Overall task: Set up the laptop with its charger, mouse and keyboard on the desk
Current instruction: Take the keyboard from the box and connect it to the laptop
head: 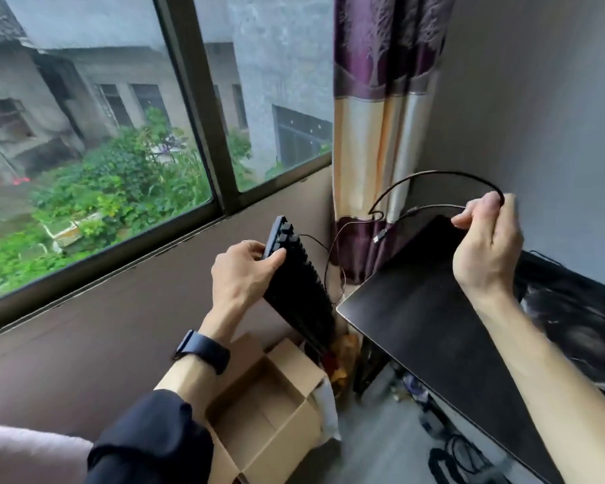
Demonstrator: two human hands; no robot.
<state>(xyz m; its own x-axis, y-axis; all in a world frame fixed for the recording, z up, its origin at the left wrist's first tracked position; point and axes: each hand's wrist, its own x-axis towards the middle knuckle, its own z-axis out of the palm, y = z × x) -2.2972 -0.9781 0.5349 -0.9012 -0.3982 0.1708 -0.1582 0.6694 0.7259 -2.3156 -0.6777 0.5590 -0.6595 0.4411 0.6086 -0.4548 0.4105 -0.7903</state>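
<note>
Holding the black keyboard (296, 284) on its end over the open box (269, 406), the left hand (245, 274) should lay it flat on the table (433, 330) while the right hand (486, 235) keeps pinching its cord (433, 174) up clear.

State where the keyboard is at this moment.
In the head view the keyboard is off the desk, tilted on edge in the left hand, above the open cardboard box and left of the dark desk.

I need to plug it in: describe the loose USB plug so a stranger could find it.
Start at the purple curtain in the corner. Against its dark lower band hangs the USB plug, dangling from a thin cable pinched in the right hand, the only silver-tipped end there.
</note>
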